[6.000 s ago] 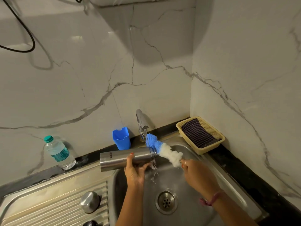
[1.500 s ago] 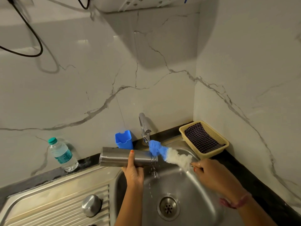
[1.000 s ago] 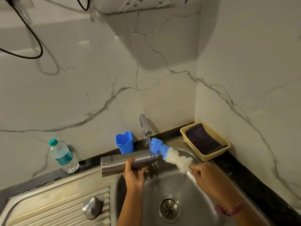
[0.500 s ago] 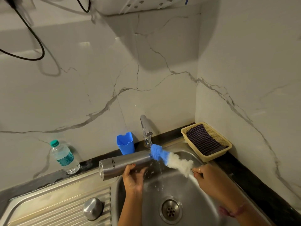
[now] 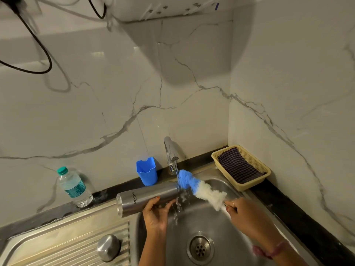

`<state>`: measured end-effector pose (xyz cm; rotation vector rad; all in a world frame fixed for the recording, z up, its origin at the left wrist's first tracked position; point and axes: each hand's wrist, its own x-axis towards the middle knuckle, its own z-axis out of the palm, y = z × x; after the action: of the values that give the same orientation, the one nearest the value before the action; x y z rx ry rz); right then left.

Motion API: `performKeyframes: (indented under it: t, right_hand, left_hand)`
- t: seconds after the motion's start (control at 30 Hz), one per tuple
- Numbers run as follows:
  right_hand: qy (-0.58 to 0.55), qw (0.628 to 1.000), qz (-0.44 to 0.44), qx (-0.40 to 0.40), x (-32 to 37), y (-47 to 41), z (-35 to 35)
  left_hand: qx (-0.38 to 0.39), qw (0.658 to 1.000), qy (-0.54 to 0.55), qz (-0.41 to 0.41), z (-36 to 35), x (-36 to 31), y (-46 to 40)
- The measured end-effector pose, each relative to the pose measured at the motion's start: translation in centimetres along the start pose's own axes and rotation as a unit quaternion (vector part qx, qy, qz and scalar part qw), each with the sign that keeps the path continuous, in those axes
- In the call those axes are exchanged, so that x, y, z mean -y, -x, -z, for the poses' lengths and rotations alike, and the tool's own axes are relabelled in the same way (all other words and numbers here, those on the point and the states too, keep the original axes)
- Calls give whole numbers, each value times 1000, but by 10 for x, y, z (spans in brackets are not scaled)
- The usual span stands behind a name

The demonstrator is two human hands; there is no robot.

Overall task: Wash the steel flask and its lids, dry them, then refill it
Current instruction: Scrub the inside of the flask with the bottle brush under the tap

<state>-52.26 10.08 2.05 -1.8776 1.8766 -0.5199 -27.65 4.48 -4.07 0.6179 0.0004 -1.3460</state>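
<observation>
The steel flask [image 5: 142, 198] lies on its side over the sink's left edge, mouth pointing right under the running tap [image 5: 170, 150]. My left hand [image 5: 156, 212] grips it from below near the mouth. My right hand [image 5: 247, 217] holds the handle of a bottle brush [image 5: 199, 187], blue at the tip and white behind. The blue tip sits at the flask's mouth in the water stream, and water splashes down into the sink [image 5: 217, 217]. A domed steel lid [image 5: 108, 247] rests on the ribbed drainboard.
A blue plastic cup [image 5: 147, 173] stands against the wall left of the tap. A small water bottle [image 5: 74, 187] with a green cap sits at the left. A beige basket [image 5: 247, 186] holding a checked cloth [image 5: 237, 166] fills the right corner. The drain [image 5: 199, 248] is below.
The brush has slid out of the flask, so the whole blue tip and white part show. The flask turned in my left hand and its lettering faces up.
</observation>
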Motion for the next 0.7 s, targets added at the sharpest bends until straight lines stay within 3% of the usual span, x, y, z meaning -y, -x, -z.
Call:
performKeyframes:
  t: [0.23,0.47,0.7]
  right_hand:
    - [-27,999,8,-19,14,-4,-8]
    - [-34,999,-21,-19,-8,-1,-6]
    - [-53,993,-106,-28,-43,9,-2]
  left_hand:
    - [-4,999,-6,36,-4,5,10]
    - [-20,990,-121,76,6,7,8]
    - [4,967,-225,116,-5,25,4]
